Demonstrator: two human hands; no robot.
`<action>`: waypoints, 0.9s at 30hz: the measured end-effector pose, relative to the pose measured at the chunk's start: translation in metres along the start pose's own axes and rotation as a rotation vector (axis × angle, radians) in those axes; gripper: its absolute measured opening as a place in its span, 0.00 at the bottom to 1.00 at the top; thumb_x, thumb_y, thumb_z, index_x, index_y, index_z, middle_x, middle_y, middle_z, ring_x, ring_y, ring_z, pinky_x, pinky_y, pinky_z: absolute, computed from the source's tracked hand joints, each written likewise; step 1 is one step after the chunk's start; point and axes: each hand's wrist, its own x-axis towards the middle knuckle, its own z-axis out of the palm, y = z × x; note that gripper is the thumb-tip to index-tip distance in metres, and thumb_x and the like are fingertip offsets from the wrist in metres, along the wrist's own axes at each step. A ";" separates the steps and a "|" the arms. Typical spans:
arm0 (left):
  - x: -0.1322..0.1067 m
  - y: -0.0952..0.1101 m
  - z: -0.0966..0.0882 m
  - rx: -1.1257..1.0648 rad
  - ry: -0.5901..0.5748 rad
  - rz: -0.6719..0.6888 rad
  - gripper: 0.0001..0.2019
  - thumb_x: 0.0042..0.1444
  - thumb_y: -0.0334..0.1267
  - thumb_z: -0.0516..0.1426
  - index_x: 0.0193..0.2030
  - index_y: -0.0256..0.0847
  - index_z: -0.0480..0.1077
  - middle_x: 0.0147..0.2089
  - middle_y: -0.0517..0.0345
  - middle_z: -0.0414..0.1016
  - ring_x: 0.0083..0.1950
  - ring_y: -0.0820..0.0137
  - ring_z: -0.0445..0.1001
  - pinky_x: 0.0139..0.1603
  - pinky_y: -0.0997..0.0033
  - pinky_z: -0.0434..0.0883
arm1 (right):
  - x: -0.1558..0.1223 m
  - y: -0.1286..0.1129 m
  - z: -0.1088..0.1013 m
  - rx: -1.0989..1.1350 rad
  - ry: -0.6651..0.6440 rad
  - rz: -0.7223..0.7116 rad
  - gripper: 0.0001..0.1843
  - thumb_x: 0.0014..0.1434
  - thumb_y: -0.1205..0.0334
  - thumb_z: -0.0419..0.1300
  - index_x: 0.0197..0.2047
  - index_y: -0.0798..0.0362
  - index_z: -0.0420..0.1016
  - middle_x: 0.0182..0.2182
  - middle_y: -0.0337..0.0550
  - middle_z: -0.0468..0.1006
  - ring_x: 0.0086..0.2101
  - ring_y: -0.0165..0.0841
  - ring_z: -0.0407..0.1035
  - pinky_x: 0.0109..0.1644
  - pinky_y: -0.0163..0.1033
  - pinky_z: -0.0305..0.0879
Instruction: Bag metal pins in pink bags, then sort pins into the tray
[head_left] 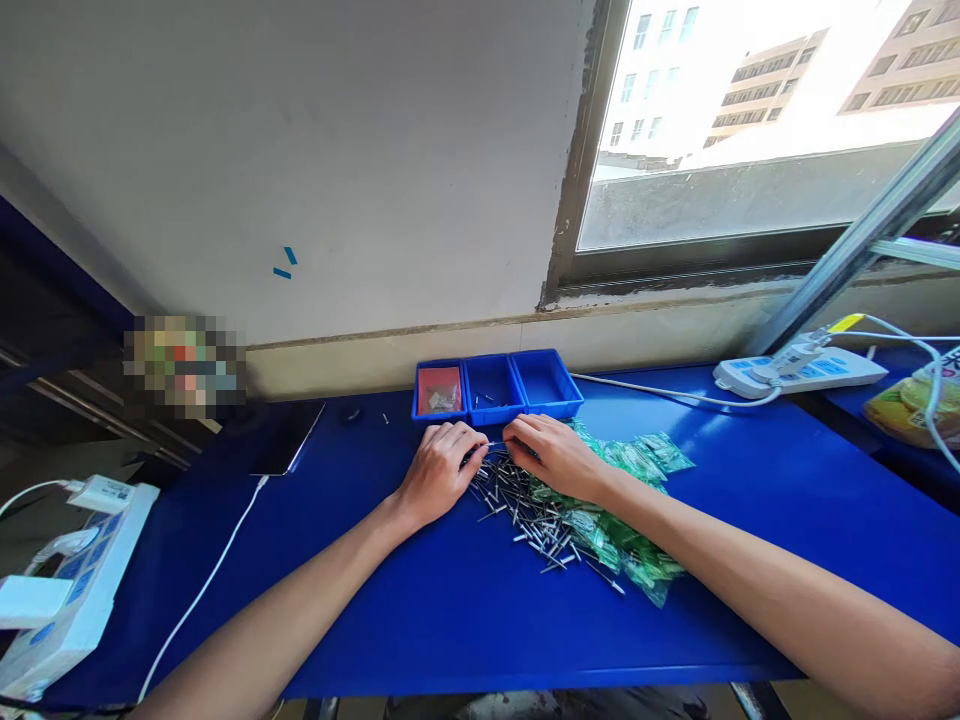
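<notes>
My left hand (445, 468) is closed, its thumb and fingers pinched at the near side of the blue bins. My right hand (556, 456) is closed too, facing it over the pile. A thin blind rivet (495, 444) spans the small gap between the fingertips of both hands; its ends are hidden in the fingers. Below lies a loose heap of silver blind rivets (536, 520) on the blue table. Small green-tinted plastic bags (645, 550) lie under and beside my right wrist, several of them stacked.
Three joined blue bins stand by the wall: the left bin (416, 400) holds a red packet (437, 388), the middle bin (495, 408) a few small pieces. A phone (289, 440) on a white cable lies left. Power strips (832, 370) sit at both sides of the blue table (360, 620).
</notes>
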 end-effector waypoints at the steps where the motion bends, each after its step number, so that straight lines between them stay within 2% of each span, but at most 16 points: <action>1: 0.000 0.000 0.000 0.002 0.001 0.002 0.10 0.77 0.40 0.50 0.49 0.44 0.72 0.49 0.55 0.80 0.50 0.64 0.76 0.54 0.59 0.67 | 0.000 0.000 0.000 0.002 0.003 0.000 0.07 0.76 0.61 0.51 0.48 0.50 0.70 0.39 0.45 0.77 0.37 0.38 0.70 0.44 0.43 0.62; 14: 0.000 0.001 0.000 0.009 -0.005 -0.001 0.10 0.77 0.39 0.50 0.48 0.44 0.73 0.47 0.56 0.80 0.50 0.64 0.76 0.54 0.59 0.67 | 0.000 0.000 -0.001 -0.013 -0.019 -0.011 0.07 0.76 0.61 0.52 0.48 0.50 0.70 0.38 0.45 0.76 0.37 0.38 0.68 0.45 0.43 0.61; 20: -0.001 -0.001 0.001 -0.002 0.010 -0.015 0.07 0.75 0.40 0.54 0.49 0.44 0.72 0.49 0.56 0.80 0.52 0.63 0.76 0.55 0.58 0.67 | 0.001 0.000 -0.003 -0.018 -0.043 -0.038 0.08 0.77 0.61 0.51 0.48 0.50 0.71 0.38 0.45 0.75 0.37 0.37 0.67 0.44 0.42 0.60; 27: 0.000 0.000 0.000 0.009 0.001 0.005 0.09 0.76 0.39 0.51 0.49 0.44 0.72 0.48 0.56 0.80 0.50 0.64 0.76 0.54 0.59 0.66 | 0.000 0.000 0.000 -0.011 -0.004 -0.011 0.07 0.76 0.62 0.52 0.48 0.50 0.71 0.38 0.44 0.76 0.36 0.37 0.67 0.44 0.42 0.60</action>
